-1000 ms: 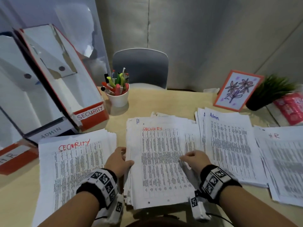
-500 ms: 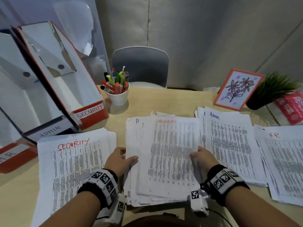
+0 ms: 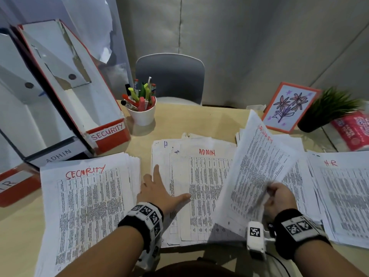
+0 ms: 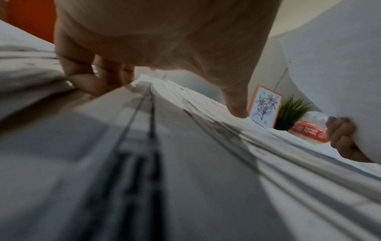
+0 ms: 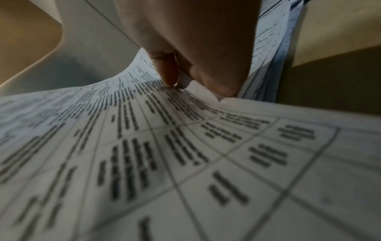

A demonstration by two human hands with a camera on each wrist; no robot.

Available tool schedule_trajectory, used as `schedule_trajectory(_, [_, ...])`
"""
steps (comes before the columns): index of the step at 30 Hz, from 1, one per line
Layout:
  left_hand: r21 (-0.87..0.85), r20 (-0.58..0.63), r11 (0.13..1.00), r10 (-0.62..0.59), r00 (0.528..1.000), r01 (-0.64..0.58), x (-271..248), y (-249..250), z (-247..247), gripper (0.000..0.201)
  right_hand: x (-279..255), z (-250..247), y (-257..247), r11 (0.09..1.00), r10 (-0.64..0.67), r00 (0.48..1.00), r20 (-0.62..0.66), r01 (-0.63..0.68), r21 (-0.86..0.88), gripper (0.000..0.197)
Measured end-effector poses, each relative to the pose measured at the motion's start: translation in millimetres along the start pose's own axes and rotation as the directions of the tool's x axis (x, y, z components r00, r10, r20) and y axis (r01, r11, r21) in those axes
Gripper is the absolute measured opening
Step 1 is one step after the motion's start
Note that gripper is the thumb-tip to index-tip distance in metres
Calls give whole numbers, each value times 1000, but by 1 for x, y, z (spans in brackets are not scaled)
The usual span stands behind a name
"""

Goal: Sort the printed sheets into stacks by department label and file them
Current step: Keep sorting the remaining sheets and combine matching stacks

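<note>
In the head view my right hand (image 3: 271, 193) pinches the lower right edge of a sheet marked SECURITY (image 3: 257, 172) and holds it tilted up above the table's right half. The right wrist view shows thumb and fingers (image 5: 164, 70) closed on that sheet (image 5: 185, 146). My left hand (image 3: 165, 188) lies flat with spread fingers on the left edge of the middle stack (image 3: 207, 188), whose top sheet reads ADMIN. A SECURITY stack (image 3: 87, 196) lies at the left and an HR stack (image 3: 343, 196) at the right. The lifted sheet hides most of another stack behind it.
Three tilted file boxes stand at the left, labelled SECURITY (image 3: 107, 132), ADMIN (image 3: 58, 154) and HR (image 3: 12, 184). A white cup of pens (image 3: 142, 110) sits behind the stacks. A flower picture (image 3: 289, 106), a potted plant (image 3: 329, 108) and a red packet (image 3: 357, 128) stand at back right.
My right hand slid the top SECURITY sheet off the middle stack and raised it to the right, uncovering an ADMIN sheet. My left hand spread flat on the stack.
</note>
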State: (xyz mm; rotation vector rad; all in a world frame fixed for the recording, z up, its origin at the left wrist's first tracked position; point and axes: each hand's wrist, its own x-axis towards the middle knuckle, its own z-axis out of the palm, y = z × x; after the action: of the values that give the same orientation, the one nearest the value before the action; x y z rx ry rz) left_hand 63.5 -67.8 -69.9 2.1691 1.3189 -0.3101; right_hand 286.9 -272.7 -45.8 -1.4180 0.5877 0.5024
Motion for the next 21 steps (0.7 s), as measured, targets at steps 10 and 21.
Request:
schedule_trajectory(10, [-217,12,976,1,1000,2,12,-15,-6,122,-7,-8,1,994,82,996,37,-84,71,30])
schedule_trajectory(21, [-507,-46,858,-119,992,79,21,-55,-21,44,1,-2,4,995,103,993,55,-102,-5,29])
